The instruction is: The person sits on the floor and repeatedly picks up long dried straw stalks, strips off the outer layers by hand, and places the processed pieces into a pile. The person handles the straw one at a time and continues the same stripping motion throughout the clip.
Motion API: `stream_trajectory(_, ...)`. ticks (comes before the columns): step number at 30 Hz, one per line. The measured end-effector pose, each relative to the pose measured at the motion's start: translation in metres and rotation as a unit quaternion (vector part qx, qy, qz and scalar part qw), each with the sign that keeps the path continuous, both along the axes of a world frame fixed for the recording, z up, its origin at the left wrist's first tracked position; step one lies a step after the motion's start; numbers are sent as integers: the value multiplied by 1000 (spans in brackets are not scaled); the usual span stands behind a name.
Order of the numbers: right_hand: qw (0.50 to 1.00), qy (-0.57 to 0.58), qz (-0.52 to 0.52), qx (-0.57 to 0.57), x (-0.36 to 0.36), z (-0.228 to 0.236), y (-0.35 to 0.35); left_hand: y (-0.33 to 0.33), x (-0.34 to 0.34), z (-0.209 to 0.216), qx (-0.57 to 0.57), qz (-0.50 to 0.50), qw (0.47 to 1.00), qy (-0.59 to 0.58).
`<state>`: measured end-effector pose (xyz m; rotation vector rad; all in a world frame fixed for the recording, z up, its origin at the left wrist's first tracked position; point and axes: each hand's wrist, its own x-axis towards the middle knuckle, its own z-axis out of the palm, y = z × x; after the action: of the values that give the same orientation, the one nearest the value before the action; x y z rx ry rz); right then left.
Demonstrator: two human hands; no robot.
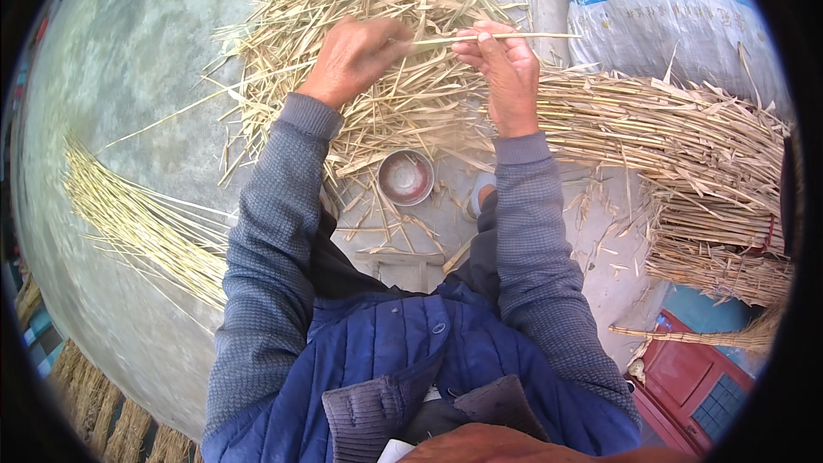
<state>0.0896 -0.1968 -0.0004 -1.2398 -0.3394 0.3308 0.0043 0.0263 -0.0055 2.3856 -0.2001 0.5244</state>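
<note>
Stalk (540, 35) is at 1 o'clock, between your hands. Your right hand (504, 64) pinches it with thumb and fingers; your left hand (358, 56) is blurred near its left end, and its grip I cannot tell. Husks (399, 111) lie at 12 o'clock, a bundle (150, 227) at 9.

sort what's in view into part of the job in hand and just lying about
Likely part of the job:
thin pale yellow stalk, in the right hand
heap of dry tan leaf strips
long tan stalks, right
pale yellow stalks, left

Seemingly just lying about:
small round metal bowl, reddish inside
white and blue sack
</note>
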Motion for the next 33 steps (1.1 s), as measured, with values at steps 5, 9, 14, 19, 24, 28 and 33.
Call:
stream_trajectory(5, 999, 21, -18, 37, -1, 5, -1, -9, 5, 7, 90, 44, 995, -6)
stream_trajectory(9, 999, 3, -47, 23, -3, 5, 0, -10, 3, 4, 122, 81, 989, -13)
stream_trajectory(14, 991, 9, -134, -14, -8, 0, 7, -13, 4, -3, 148, 96, 983, -48)
stream_trajectory(19, 987, 12, -160, -6, -4, 2, 2, -6, 2, -7, 180, 119, 976, -44)
stream_trajectory(24, 985, 2, -171, -21, 12, 13, -23, 16, -5, -14, 185, 128, 974, -39)
stream_trajectory(28, 951, 18, -307, 19, 46, 29, -69, 46, -20, -10, 196, 182, 964, 6)
stream_trajectory(33, 981, 30, -132, -139, 42, 6, -52, 58, -33, -3, 143, 193, 971, 0)
